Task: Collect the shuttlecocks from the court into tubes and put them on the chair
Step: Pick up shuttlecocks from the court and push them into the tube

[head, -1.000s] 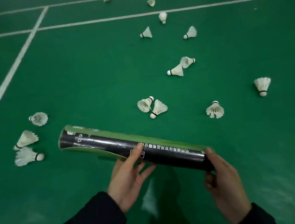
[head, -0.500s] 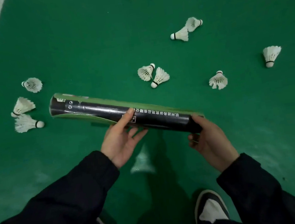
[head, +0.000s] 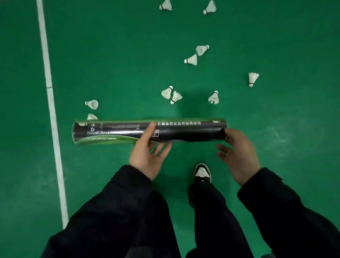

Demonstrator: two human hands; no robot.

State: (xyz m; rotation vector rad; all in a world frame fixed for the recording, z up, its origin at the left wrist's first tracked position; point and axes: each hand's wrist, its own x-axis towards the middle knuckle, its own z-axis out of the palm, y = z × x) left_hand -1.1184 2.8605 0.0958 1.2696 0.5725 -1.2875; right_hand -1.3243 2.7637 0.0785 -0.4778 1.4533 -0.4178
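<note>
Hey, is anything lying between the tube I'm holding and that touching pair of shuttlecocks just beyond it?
Nothing visible. Only bare green floor separates the tube, held by the left hand and right hand, from the touching pair of shuttlecocks.

An indoor badminton court — green sports floor (head: 113, 50), a white boundary line (head: 46, 58) left of the hands, shuttlecocks (head: 191, 60) scattered beyond them.
</note>
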